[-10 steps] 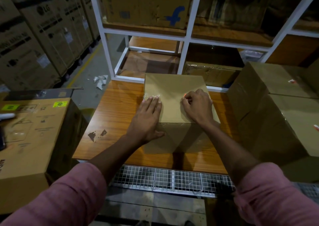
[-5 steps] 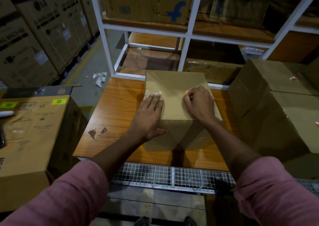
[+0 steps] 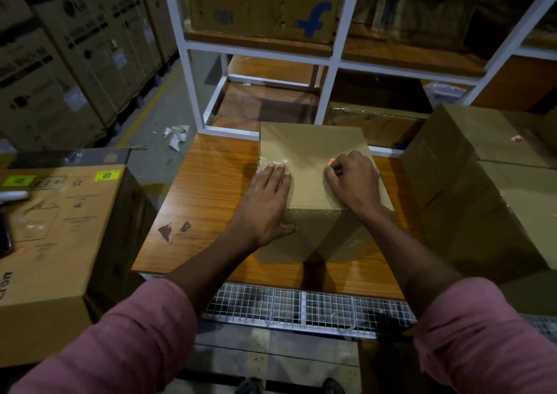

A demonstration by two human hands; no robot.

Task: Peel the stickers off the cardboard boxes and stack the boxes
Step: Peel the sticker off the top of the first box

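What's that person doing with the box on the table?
A person in pink sleeves is working on a plain cardboard box that sits on a wooden table. The left hand lies flat on the box top, holding it steady. The right hand is curled, its fingertips picking at a small reddish sticker. The sticker is still on the box. More cardboard boxes stand to the right.

A cardboard box (image 3: 313, 152) sits on the table (image 3: 211, 188), shelving (image 3: 328, 62) behind, larger boxes (image 3: 482, 182) right.
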